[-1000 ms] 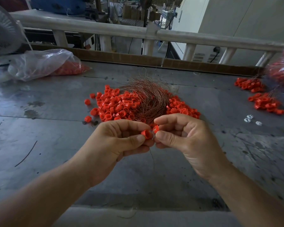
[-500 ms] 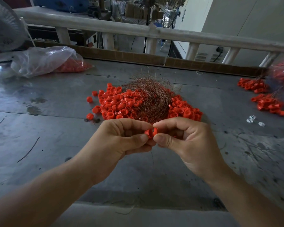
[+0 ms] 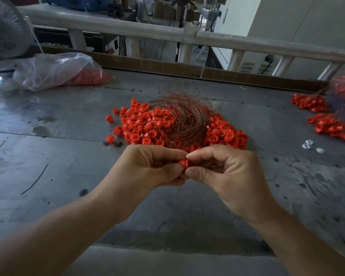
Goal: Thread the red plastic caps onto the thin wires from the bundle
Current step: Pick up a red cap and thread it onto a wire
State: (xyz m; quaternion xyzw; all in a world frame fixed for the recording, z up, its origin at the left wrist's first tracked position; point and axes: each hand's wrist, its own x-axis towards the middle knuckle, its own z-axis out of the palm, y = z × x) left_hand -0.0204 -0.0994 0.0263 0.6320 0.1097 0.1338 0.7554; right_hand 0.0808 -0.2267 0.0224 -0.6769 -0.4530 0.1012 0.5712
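Pinching one red cap [image 3: 183, 162] between them, left hand [image 3: 147, 172] and right hand [image 3: 225, 172] meet fingertip to fingertip, hiding most of it. Any wire there is too thin to see. Cap pile [image 3: 145, 126] and wire bundle [image 3: 185, 120] lie just behind.

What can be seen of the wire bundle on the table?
The wire bundle is a loose, curved sheaf of very thin, copper-brown strands, metal by the look of it. It lies flat on the grey table, fanned and tangled at the far end, with stray strands sticking out. It rests in the middle of the pile of red caps, which spreads on both sides. Its near end reaches toward both hands; whether it touches them cannot be told.
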